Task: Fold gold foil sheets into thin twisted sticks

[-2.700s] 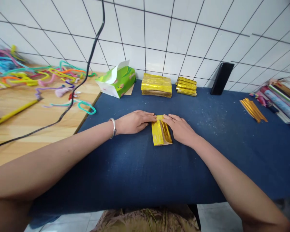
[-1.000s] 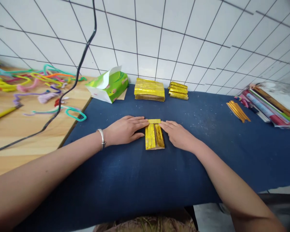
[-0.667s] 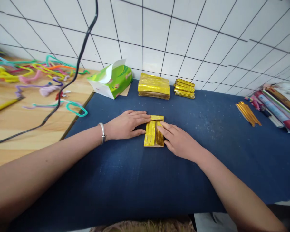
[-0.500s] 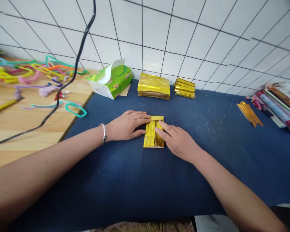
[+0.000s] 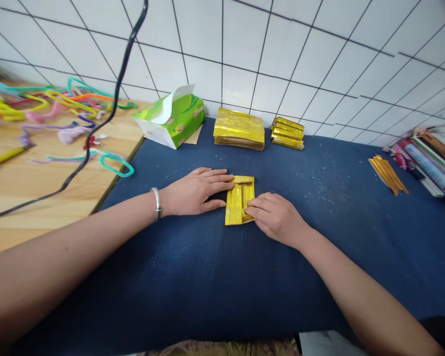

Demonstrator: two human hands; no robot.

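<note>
1. Biggest from where I'm standing is the blue-covered surface (image 5: 200,287), with a wooden surface (image 5: 11,185) toward nine o'clock.
2. Out at ten o'clock, coloured fuzzy stems (image 5: 68,101) sprawl loose over the wood, a black cable (image 5: 115,99) crossing in front of them.
3. Rolls and books (image 5: 432,165) lean together, well over between two and three o'clock.
4. The green-and-white box (image 5: 187,118) sits between ten and eleven; a white piece (image 5: 170,105) sticks up from its top, but I can't see what's inside.
5. Both hands are on the work. The left hand (image 5: 200,192), at nine o'clock, lies flat, fingertips on the paper's upper edge. The right hand (image 5: 278,217), near four, has bent fingers on its lower right flap; I can't tell whether they're pinching or pressing.
6. A thick gold stack (image 5: 239,127) stands at twelve, near the wall.
7. Between those hands, mid-surface, lies the folded gold paper (image 5: 235,200).
8. Just beside the stack, toward one, is a smaller gold bundle (image 5: 287,132).
9. Thin gold strips (image 5: 388,175) fan out short of three o'clock.
</note>
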